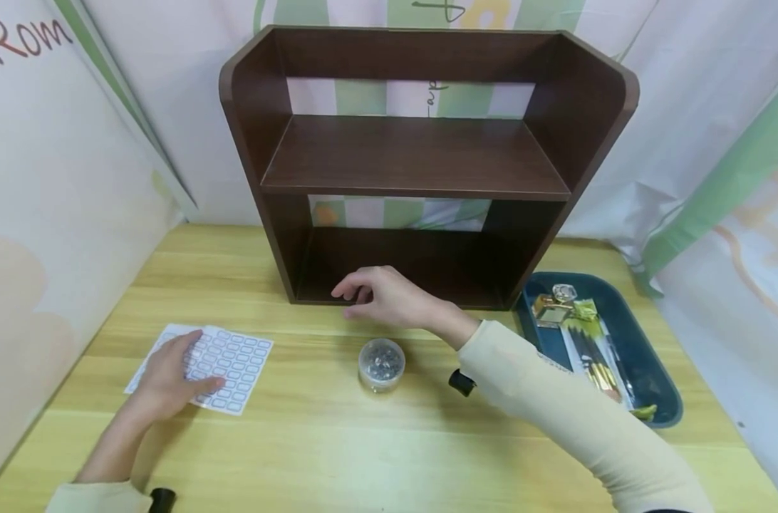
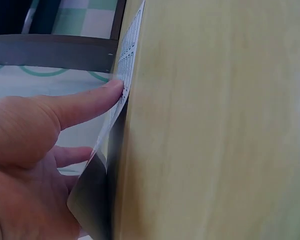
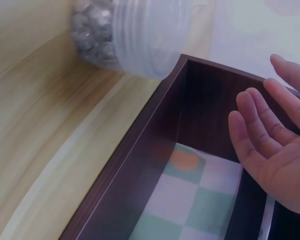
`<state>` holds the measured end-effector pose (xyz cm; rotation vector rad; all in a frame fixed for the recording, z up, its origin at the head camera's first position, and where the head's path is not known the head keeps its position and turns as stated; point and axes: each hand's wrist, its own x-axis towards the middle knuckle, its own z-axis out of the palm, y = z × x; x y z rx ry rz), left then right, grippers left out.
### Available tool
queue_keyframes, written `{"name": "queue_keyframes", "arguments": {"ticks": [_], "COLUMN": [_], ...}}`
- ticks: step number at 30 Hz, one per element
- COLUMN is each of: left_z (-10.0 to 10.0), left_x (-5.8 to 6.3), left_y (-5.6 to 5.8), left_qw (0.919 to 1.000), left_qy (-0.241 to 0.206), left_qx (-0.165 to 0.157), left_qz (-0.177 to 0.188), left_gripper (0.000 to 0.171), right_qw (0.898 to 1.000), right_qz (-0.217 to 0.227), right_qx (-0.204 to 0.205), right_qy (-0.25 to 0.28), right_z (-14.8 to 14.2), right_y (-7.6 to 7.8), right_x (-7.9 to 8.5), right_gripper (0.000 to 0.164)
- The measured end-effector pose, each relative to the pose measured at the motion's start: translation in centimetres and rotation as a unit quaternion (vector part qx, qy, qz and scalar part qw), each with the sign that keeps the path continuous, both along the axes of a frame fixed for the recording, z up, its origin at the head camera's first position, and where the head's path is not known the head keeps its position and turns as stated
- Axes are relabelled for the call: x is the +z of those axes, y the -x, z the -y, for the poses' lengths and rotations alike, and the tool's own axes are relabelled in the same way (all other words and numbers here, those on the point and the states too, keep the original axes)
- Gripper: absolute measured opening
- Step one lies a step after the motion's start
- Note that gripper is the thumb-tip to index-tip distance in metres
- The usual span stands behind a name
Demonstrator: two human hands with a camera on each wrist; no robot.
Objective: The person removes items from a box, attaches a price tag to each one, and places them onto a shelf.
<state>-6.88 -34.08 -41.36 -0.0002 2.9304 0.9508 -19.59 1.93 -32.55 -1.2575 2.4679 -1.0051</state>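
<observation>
My left hand (image 1: 167, 377) rests on white label sheets (image 1: 240, 360) printed with blue-outlined boxes. Its thumb (image 2: 97, 100) lies extended on the printed face, and the sheet's near edge bends up off the table by the palm. The fingertips are partly hidden in the left wrist view. Over the table, just in front of the shelf, my right hand (image 1: 392, 296) hangs with relaxed, slightly bent fingers (image 3: 252, 122) and holds nothing. Below it stands a clear round jar (image 1: 381, 365) of small silvery pieces, apart from the hand.
A dark brown two-tier shelf (image 1: 415, 157) stands at the back of the wooden table (image 1: 312, 456). To its right, a dark blue tray (image 1: 667, 399) holds a gold-toned bottle (image 1: 551, 311), brushes (image 1: 590, 360) and green items. White curtains surround the table.
</observation>
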Motion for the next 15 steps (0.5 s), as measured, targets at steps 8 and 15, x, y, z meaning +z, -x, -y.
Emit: {"name": "queue_keyframes", "arguments": {"ticks": [8, 15], "left_z": [0.3, -0.1], "left_x": [0.2, 1.1], "left_y": [0.0, 0.1], "left_qw": [0.9985, 0.9975], "left_qy": [-0.047, -0.059], "left_qx": [0.018, 0.004], "left_qz": [0.019, -0.037], "left_gripper": [0.088, 0.082], "right_qw": [1.0, 1.0], "right_qz": [-0.005, 0.002], "right_qx": [0.011, 0.016], "right_qy": [-0.011, -0.01], "right_z": [2.1, 3.2], "right_y": [0.0, -0.3], "right_x": [-0.3, -0.2], "right_gripper": [0.026, 0.025]}}
